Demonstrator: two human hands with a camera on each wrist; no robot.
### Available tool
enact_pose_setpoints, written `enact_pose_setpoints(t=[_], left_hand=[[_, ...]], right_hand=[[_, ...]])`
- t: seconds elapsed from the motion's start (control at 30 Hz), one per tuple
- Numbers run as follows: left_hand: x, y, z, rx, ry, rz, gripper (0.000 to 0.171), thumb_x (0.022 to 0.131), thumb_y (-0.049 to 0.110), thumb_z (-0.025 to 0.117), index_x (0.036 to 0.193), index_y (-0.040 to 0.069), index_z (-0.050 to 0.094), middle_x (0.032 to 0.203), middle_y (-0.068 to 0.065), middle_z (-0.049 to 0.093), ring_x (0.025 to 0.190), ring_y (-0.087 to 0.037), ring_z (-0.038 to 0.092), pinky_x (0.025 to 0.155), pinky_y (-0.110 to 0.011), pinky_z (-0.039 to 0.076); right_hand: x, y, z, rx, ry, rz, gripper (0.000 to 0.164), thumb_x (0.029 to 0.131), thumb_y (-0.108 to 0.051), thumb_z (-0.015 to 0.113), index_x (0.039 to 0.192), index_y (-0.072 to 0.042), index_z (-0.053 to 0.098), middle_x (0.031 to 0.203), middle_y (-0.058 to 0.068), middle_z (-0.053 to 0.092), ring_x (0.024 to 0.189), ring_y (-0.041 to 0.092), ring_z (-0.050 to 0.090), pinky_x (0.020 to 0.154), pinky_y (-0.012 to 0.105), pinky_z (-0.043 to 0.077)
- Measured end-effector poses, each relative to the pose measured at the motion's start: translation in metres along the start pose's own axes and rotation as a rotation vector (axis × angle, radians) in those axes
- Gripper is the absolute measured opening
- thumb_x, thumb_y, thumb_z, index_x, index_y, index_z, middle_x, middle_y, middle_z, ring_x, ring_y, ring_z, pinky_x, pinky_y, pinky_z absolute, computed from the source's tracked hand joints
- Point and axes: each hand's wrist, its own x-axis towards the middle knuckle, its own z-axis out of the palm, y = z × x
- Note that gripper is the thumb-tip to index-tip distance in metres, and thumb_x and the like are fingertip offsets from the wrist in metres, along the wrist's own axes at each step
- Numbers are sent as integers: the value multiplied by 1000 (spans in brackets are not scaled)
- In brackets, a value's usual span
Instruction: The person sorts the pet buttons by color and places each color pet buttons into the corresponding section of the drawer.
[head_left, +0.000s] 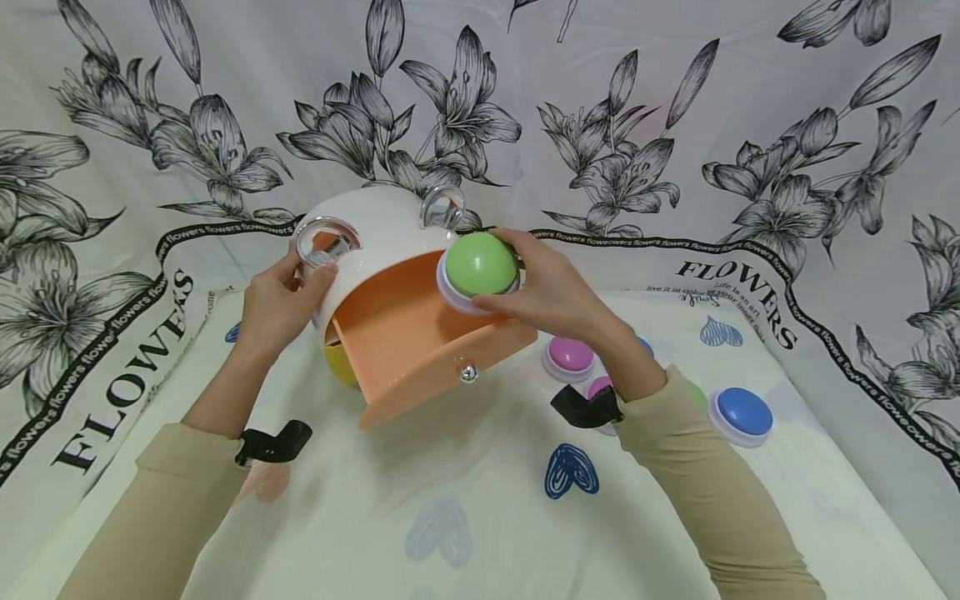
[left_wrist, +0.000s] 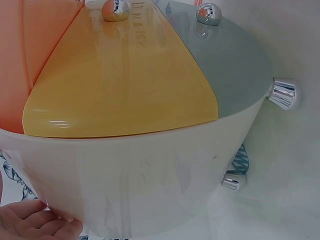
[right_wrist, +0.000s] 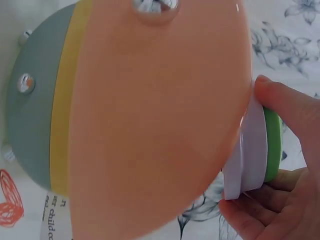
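Observation:
A white rounded drawer box (head_left: 367, 208) stands with its orange drawer (head_left: 420, 333) pulled out, a chrome knob (head_left: 468, 372) on the drawer's front. At the box's upper left, beside a chrome ring-shaped fitting (head_left: 327, 240), my left hand (head_left: 281, 307) grips the shell with the thumb in front. Over the drawer's right side, my right hand (head_left: 551, 287) holds a green push button (head_left: 480, 265) with a white base between thumb and fingers. In the left wrist view a yellow drawer front (left_wrist: 120, 80) and a grey-green one (left_wrist: 225, 65) show below the orange one.
To the right, partly behind my right forearm, lie several more push buttons, among them a pink one (head_left: 570, 355) and a blue one (head_left: 742, 412). A heart-patterned white cloth (head_left: 480, 533) covers the surface. A flower-printed curtain (head_left: 600, 50) hangs behind.

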Motion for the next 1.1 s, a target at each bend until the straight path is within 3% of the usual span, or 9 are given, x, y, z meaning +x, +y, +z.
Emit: enact_pose_setpoints(t=[0.3,0.6,0.97,1.1], left_hand=[[-1,1,-1,-5,-6,-16,76,85,61,46,145,18,30,116,-15,52,88,-24,48,55,-9,44],[0,-1,0,10,14,21,69,86,59,47,136,13,46,96,-11,48,84,-21,42,51,-15,39],[1,-2,-1,2,4,5,73,85,61,46,142,16,37,103,-12,50,86,-21,43,53,-14,41],[0,-1,-1,-10,-6,-12,75,85,61,46,145,19,30,118,-14,51,91,-22,45,56,-12,42]], right_hand=[[10,-18,15,-27,-90,-24,81,72,-34,78,137,-7,38,127,4,51,107,15,53,91,26,47],[20,-36,28,-43,-205,-70,73,74,-35,75,133,-9,42,121,0,53,103,11,52,90,25,46],[27,-51,43,-145,-310,-106,68,74,-39,74,130,-12,46,116,-5,55,99,6,51,86,18,43],[30,-54,48,-136,-352,-116,65,74,-36,74,127,-10,47,114,-5,55,97,7,52,84,17,44]])
